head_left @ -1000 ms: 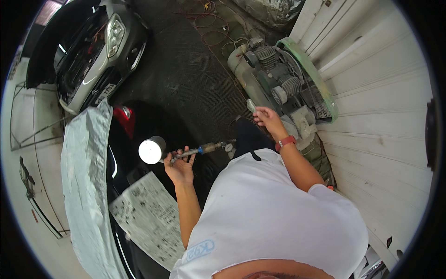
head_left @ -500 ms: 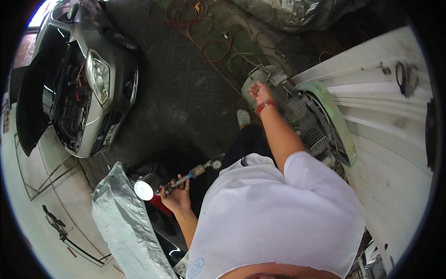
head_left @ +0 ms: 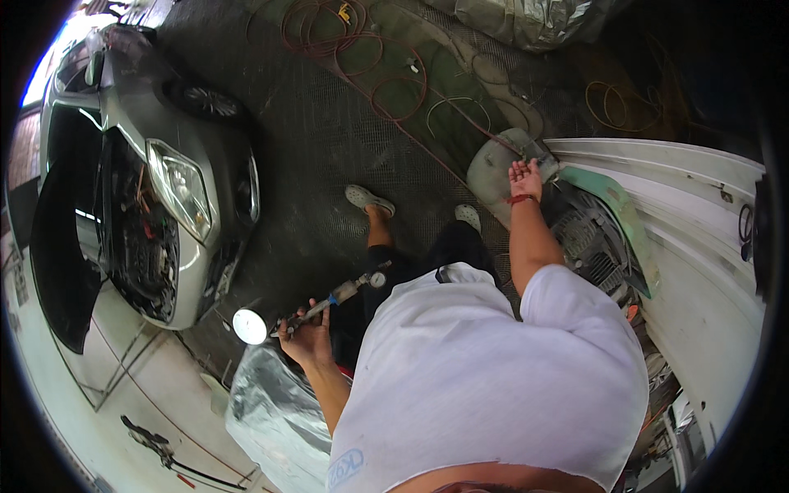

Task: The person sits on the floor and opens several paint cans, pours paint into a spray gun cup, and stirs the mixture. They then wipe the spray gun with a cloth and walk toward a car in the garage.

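From my feed, daylight floods in at ten o'clock and blows out the pale floor point(head_left: 57, 394) at eight, while the grated floor point(head_left: 329, 148) toward twelve sits dim. A round glare spot burns on the spray gun's cup point(head_left: 249, 326) near seven. Fisheye bending curves the white panel point(head_left: 707, 271) at three, and black vignette rings everything.

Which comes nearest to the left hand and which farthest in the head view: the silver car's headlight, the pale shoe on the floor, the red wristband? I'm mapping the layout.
From the left hand, which holds a spray gun:
1. Pale shoe, ahead on the dark floor.
2. Silver car's headlight, ahead to the left; too close to the shoe to rank surely.
3. Red wristband, far right, on the right arm.
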{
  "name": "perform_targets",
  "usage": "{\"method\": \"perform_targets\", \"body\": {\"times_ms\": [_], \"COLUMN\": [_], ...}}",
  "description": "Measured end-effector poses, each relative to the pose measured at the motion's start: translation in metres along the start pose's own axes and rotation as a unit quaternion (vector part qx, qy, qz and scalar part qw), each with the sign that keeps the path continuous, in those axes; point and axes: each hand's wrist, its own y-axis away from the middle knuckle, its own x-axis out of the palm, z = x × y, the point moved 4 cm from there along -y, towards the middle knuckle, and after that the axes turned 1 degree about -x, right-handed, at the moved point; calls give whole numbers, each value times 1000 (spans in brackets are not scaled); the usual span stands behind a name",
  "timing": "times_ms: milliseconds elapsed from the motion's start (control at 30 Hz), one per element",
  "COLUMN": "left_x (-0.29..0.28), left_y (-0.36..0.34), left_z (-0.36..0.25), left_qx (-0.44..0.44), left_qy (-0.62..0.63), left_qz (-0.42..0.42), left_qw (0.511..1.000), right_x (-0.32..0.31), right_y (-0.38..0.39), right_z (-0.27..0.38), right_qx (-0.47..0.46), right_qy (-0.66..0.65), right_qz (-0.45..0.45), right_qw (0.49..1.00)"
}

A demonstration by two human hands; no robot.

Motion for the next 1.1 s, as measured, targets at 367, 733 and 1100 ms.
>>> {"method": "perform_targets", "body": {"times_ms": [367,733,1100], "left_x": [134,278,440], "left_y": [-245,-376,-483], "left_z": [-161,-238,-261], "left_qx": [-48,-69,-66], "left_qy": [-48,-71,-91], "left_qz": [70,67,1], "left_qw": [995,993,994], "right_x": [91,87,455], "right_y": [151,128,14], "right_z": [-119,-288,-203], "right_qx": [-125,-85,-143], "right_qy": [672,706,630], "right_qz": [30,37,76], "right_qw": [729,703,759]}}
